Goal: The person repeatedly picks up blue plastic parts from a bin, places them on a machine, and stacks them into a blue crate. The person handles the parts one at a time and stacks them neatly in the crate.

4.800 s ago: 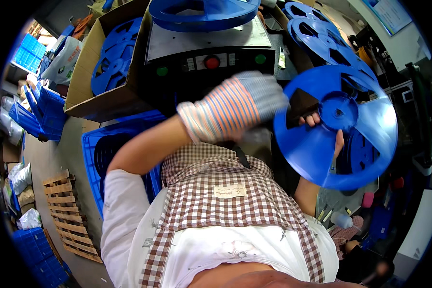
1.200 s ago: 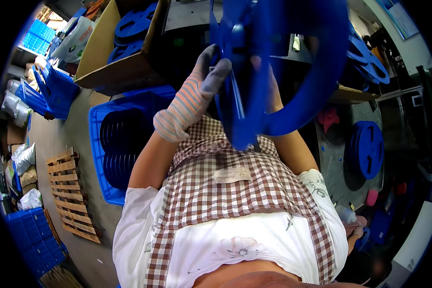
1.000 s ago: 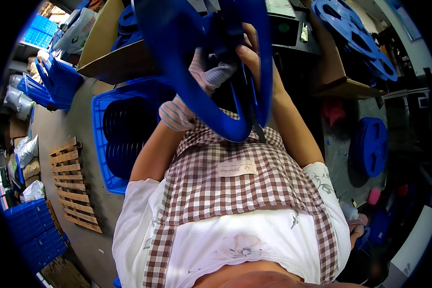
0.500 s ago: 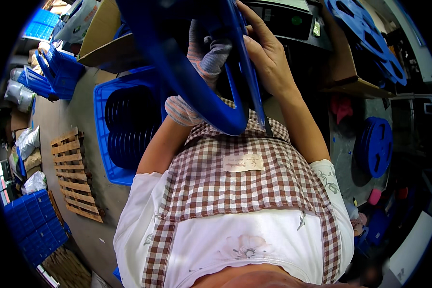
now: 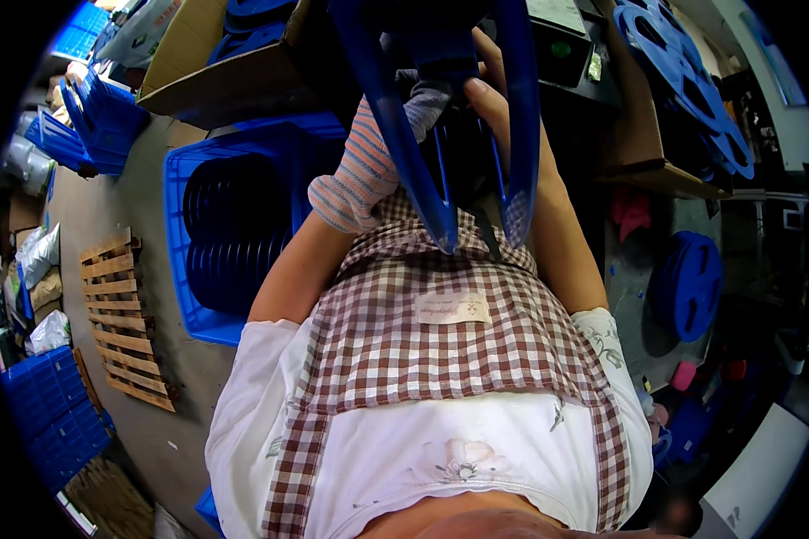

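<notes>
A large blue plastic reel (image 5: pixel 394 135) fills the top middle, close to the camera. Its two curved flanges hang side by side with a gap between them. My left hand (image 5: pixel 373 162), in a striped knit glove, is on the reel's left; its fingers curl in behind the near flange and are partly hidden. Bare, my right hand (image 5: pixel 494 103) reaches in from the right with thumb and fingers closed at the reel's middle, partly covered by the right flange. The reel's lower ends hang in front of my checked apron (image 5: pixel 404 341).
Left of me a blue crate (image 5: pixel 175 260) holds rows of dark discs. Cardboard boxes with blue plastic parts stand at upper left (image 5: pixel 216 85) and right (image 5: pixel 647 135). Blue discs (image 5: pixel 692 287) are stacked on the right. A wooden pallet (image 5: pixel 126 314) and stacked blue crates (image 5: pixel 58 395) lie farther left.
The reel has turned and shifted right, so both flanges now show with the gap between them. My right hand, earlier on the outer right side, now sits partly behind the right flange.
</notes>
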